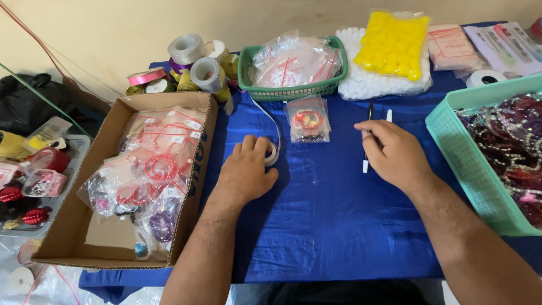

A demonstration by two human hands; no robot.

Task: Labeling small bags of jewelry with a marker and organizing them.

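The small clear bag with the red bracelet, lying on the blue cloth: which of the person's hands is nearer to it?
Left, narrowly. The left hand rests on a tape roll just left of and below the small bag. The right hand lies on the pens, further to the bag's right.

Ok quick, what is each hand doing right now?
Left hand: lies over a roll of white tape, fingers curled on it.
Right hand: rests on the pens; whether it grips one cannot be told.

Blue tablecloth [316, 226], green basket [291, 90], yellow pompoms [392, 45], brown cardboard box [107, 237], teal basket [468, 164], pink ribbon [145, 75]
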